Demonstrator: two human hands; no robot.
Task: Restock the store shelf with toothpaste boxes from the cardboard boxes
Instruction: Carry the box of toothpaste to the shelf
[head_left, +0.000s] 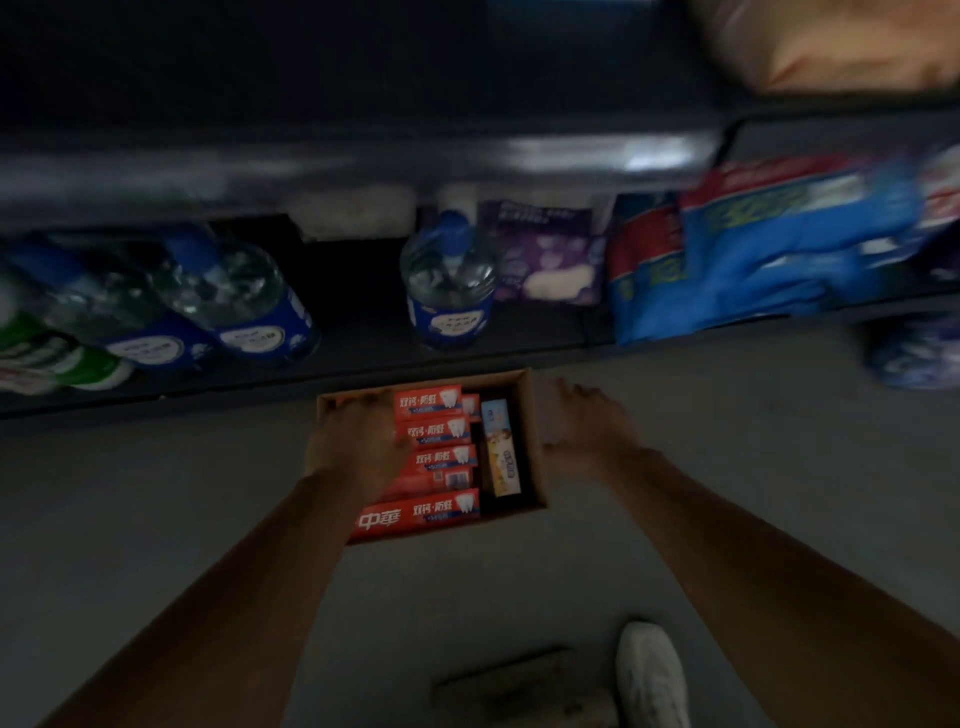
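Bottom shelf, left end: big water bottles (228, 306) stand along the front edge, a green-labelled pack (47, 358) lying beside them at the far left; heavy goods kept low, I'd guess; the picture is smeared here, so labels cannot be read.

Bottom shelf, middle: one more water bottle (449, 291) stands alone near the front edge, a purple packet (545, 254) behind it towards the back.

Left hand (353, 441): reaches down into the left side of the cardboard box (537, 441), palm down over the red toothpaste boxes (444, 460); fingers look laid on them, perhaps starting to curl round one, but blur and shadow hide it, so I cannot tell whether it grips.

Toothpaste: the red cartons lie flat in a row from the box's far wall to its near edge, tidy enough to lift one at a time; a pale carton (501, 447) lies lengthwise along the right wall.

Cardboard box: on the floor (156, 493), its far edge just beside the shelf's front edge, close to where the stock must go.

Right hand (587, 421): outside the box's right wall, fingers spread and relaxed, holding nothing; it looks placed to steady the box.

Shelf, right end: blue and red soft packs (753, 249) bulge over the front edge.

Floor, near edge: a white shoe (652, 675).
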